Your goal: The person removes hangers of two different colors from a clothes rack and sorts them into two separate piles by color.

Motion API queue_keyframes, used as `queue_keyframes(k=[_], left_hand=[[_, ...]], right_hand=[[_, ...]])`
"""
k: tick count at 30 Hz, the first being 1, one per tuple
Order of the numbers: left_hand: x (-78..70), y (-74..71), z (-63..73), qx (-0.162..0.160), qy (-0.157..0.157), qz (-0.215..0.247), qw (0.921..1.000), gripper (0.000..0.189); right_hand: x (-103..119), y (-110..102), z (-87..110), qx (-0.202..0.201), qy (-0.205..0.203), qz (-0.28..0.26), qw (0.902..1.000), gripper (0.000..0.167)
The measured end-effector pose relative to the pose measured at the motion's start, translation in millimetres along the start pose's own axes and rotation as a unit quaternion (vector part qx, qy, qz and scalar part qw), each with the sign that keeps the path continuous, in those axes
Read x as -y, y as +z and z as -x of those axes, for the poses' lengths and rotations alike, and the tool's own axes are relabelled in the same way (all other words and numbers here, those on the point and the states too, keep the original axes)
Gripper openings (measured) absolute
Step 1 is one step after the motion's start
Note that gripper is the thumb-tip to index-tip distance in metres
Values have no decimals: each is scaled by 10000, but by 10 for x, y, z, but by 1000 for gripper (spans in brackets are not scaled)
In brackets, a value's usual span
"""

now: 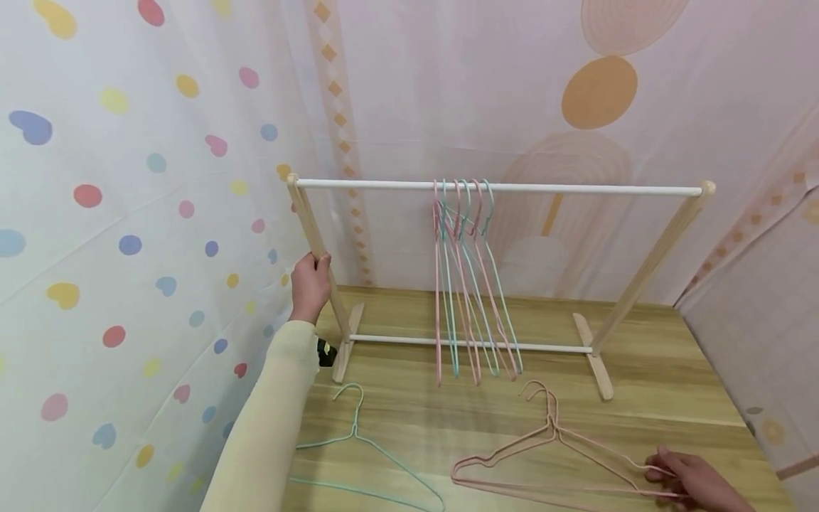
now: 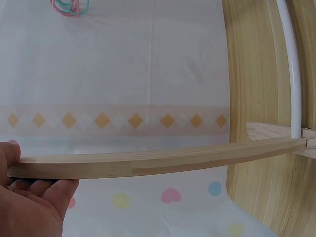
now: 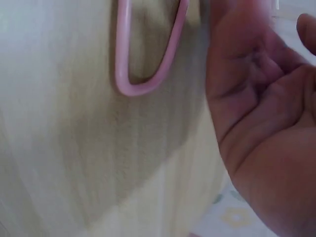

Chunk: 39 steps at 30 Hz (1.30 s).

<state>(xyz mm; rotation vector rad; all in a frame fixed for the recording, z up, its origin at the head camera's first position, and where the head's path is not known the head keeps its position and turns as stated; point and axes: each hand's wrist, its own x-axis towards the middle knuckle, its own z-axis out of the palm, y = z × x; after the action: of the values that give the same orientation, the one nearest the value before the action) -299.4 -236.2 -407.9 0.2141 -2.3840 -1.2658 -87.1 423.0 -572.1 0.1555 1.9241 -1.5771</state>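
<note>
My left hand [image 1: 311, 284] grips the wooden left post [image 2: 148, 163] of a small clothes rack, thumb on one side and fingers on the other. At the lower right, my right hand [image 1: 697, 480] has its curled fingers at the right end of two overlapping pink hangers [image 1: 550, 427]. The right wrist view shows one rounded pink hanger end [image 3: 136, 89] beside that hand [image 3: 266, 113]; the fingertips are hidden there. A mint-green hanger [image 1: 356, 427] lies on the table, nearer the left sleeve. Several pink and mint hangers [image 1: 463, 270] hang together on the rack's white top bar [image 1: 371, 185].
The rack's right post [image 1: 652, 263] and foot [image 1: 595, 363] stand on the wood-grain table [image 1: 397, 398]. A white lower bar [image 1: 550, 348] joins the posts. A small black object [image 1: 326, 353] is by the left sleeve. Patterned curtains [image 1: 160, 213] enclose the table.
</note>
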Motion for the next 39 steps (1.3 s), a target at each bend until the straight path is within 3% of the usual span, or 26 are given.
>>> queue_keyframes(k=[3, 8, 14, 29, 39], left_hand=[[7, 0, 7, 26, -4, -3, 10000, 34], [6, -1, 3, 1, -6, 6, 10000, 34], [1, -4, -8, -69, 74, -29, 9999, 32], [-13, -11, 13, -64, -46, -26, 10000, 33], [-23, -23, 25, -56, -7, 85, 9999, 31]], right_hand=[[33, 55, -17, -605, 201, 858, 9943, 68], [109, 117, -23, -824, 149, 1392, 9867, 68], [204, 135, 26, -1226, 28, 2366, 9638, 63], [277, 324, 21, -1608, 24, 1513, 9753, 55], [364, 481, -16, -1169, -540, 1054, 9861, 60]])
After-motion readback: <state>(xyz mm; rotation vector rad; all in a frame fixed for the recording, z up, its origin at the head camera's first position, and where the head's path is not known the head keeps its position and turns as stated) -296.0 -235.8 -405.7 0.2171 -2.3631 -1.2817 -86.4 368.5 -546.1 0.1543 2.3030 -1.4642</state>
